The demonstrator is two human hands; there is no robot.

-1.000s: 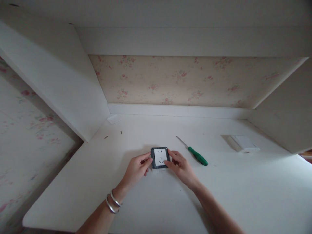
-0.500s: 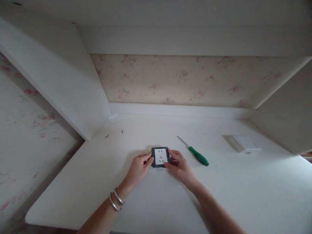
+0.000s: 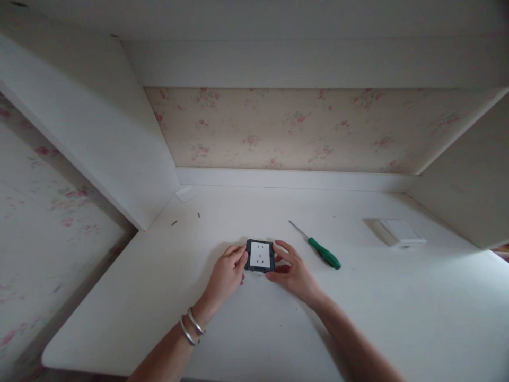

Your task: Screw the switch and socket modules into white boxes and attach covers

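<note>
You've got the square dark-framed white socket plate (image 3: 260, 255) pinched between your left hand (image 3: 225, 276) and right hand (image 3: 293, 271), green-handled screwdriver (image 3: 318, 253) lying just right on the white desk (image 3: 382, 302).

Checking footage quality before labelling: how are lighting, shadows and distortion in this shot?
Head view: soft, dim light, brightest on the desk at right; faint shadows fall left of the left hand and white plate; wide lens bows the shelf edges; socket slots readable.

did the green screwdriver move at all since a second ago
No. The green screwdriver keeps the same gap to the white box on its right.
</note>
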